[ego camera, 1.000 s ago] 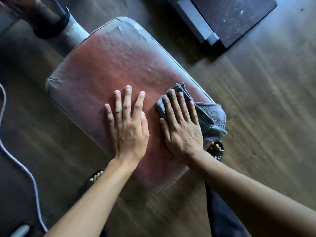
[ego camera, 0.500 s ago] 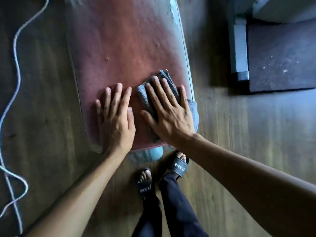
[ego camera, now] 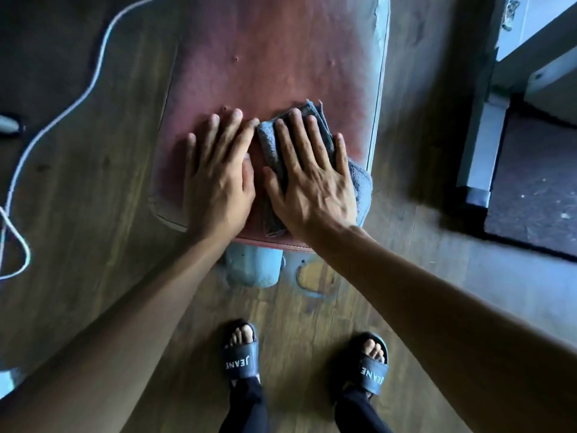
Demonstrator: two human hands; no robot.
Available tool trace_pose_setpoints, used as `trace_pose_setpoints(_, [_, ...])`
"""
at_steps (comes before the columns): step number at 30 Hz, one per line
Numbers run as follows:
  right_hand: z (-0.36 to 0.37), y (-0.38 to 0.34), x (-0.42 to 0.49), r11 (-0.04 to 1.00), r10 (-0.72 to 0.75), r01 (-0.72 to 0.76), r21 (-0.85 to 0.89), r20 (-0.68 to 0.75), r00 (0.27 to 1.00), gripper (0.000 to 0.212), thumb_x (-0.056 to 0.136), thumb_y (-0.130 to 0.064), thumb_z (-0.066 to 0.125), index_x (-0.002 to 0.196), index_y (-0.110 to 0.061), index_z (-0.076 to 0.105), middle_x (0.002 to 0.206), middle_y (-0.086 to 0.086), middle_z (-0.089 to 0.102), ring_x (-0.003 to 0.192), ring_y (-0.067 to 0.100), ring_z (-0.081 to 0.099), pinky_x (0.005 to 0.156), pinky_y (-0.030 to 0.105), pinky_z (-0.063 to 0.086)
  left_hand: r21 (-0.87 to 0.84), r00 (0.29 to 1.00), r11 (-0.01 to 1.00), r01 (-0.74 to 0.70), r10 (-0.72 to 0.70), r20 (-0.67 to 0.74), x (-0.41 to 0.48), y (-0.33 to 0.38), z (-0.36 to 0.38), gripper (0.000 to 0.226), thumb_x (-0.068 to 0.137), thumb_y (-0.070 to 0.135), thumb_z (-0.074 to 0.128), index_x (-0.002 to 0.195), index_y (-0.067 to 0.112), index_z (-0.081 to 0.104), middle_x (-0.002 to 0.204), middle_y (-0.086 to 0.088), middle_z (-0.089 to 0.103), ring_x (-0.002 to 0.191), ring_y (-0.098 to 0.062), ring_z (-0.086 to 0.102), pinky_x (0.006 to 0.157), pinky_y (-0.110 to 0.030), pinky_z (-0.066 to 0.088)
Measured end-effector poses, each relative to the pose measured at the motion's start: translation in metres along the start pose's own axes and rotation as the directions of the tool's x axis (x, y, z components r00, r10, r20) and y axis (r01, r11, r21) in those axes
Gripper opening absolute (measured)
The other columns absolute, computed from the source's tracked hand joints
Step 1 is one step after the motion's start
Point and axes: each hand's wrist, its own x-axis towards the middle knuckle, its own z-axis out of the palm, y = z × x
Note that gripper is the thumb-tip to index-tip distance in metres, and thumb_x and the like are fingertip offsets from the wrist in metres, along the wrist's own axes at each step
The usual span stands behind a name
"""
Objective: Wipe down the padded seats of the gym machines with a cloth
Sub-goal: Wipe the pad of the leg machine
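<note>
Pressing flat, fingers spread, gripping nothing: left hand point(ego camera: 215, 185) is bracing the worn red padded seat point(ego camera: 274, 67). Right hand point(ego camera: 312, 179) is pinning the folded grey cloth point(ego camera: 359, 182) at the seat's near right corner. Far portion probably remaining unwiped.

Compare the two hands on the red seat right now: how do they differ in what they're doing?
The right hand presses flat on the grey cloth; the left hand lies bare on the red seat with nothing under it. The right hand sits nearer the seat's right edge, where the cloth hangs over; the left hand sits nearer the left edge. Both are palm down, fingers extended, at the seat's near end, almost touching.
</note>
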Motion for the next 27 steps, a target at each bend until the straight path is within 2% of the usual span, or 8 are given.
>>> trace_pose_setpoints(7, [-0.002,0.020,0.016,0.991,-0.131,0.131,0.010,0.007,0.991,0.064,0.099,-0.050,0.030,0.155,-0.022,0.024,0.164,0.001,0.017,0.152,0.016,0.012,0.123,0.048,0.008,-0.014,0.998,1.000,0.015,-0.016,-0.055,0.001,0.000,0.005,0.049,0.099,0.021,0.035,0.148,0.022,0.041,0.155,0.005,0.040,0.145,-0.017,0.032,0.120,-0.043,0.022])
trace_pose_setpoints(13, [-0.004,0.025,0.015,0.982,-0.180,0.180,0.061,-0.008,0.984,0.062,0.100,-0.044,0.029,0.157,-0.023,0.017,0.165,-0.002,0.009,0.152,0.013,0.003,0.123,0.041,-0.001,-0.006,0.999,1.000,0.016,-0.017,-0.045,0.001,-0.002,0.009,0.054,0.097,0.032,0.026,0.149,0.028,0.039,0.156,0.009,0.036,0.146,-0.015,0.030,0.120,-0.042,0.020])
trace_pose_setpoints(16, [-0.003,0.028,0.004,0.970,-0.204,0.211,0.119,-0.068,0.977,0.058,0.099,-0.042,0.032,0.154,-0.024,0.027,0.164,-0.002,0.018,0.151,0.013,0.011,0.121,0.037,0.001,-0.064,0.998,0.998,0.019,-0.023,-0.062,0.004,-0.004,0.009,0.055,0.094,0.034,0.027,0.146,0.030,0.043,0.155,0.009,0.038,0.145,-0.015,0.031,0.119,-0.042,0.023])
trace_pose_setpoints(19, [0.005,0.034,-0.020,0.968,-0.154,0.199,0.156,-0.258,0.954,0.056,0.091,-0.042,0.034,0.140,-0.022,0.052,0.151,-0.001,0.045,0.142,0.017,0.035,0.118,0.035,0.012,-0.110,0.996,0.994,-0.017,0.007,-0.094,0.007,-0.008,0.010,0.053,0.092,0.033,0.033,0.142,0.028,0.049,0.151,0.005,0.044,0.142,-0.019,0.037,0.118,-0.043,0.027])
trace_pose_setpoints(21, [0.011,0.039,-0.038,0.960,-0.079,0.168,0.222,-0.361,0.929,0.056,0.087,-0.041,0.035,0.133,-0.021,0.059,0.145,-0.001,0.053,0.139,0.017,0.041,0.117,0.035,0.013,-0.152,0.994,0.988,-0.021,0.005,-0.106,0.010,-0.008,0.012,0.052,0.091,0.031,0.036,0.140,0.026,0.052,0.150,0.003,0.046,0.142,-0.021,0.038,0.119,-0.042,0.027])
trace_pose_setpoints(25, [0.027,0.046,-0.076,0.901,0.053,0.130,0.414,-0.402,0.914,0.053,0.092,-0.038,0.036,0.142,-0.027,0.050,0.153,-0.008,0.041,0.148,0.011,0.023,0.122,0.034,0.005,-0.150,0.996,0.988,0.025,-0.038,-0.084,0.010,-0.007,0.011,0.046,0.096,0.026,0.040,0.141,0.023,0.050,0.152,-0.001,0.043,0.143,-0.024,0.035,0.120,-0.043,0.023])
trace_pose_setpoints(27, [0.037,0.047,-0.094,0.813,0.131,0.127,0.568,-0.392,0.910,0.053,0.097,-0.036,0.036,0.149,-0.028,0.039,0.160,-0.011,0.028,0.150,0.007,0.011,0.123,0.033,0.006,-0.130,0.993,0.988,0.087,-0.096,-0.063,0.009,0.005,0.012,0.042,0.101,0.021,0.045,0.143,0.021,0.049,0.155,-0.002,0.039,0.145,-0.024,0.031,0.120,-0.041,0.020])
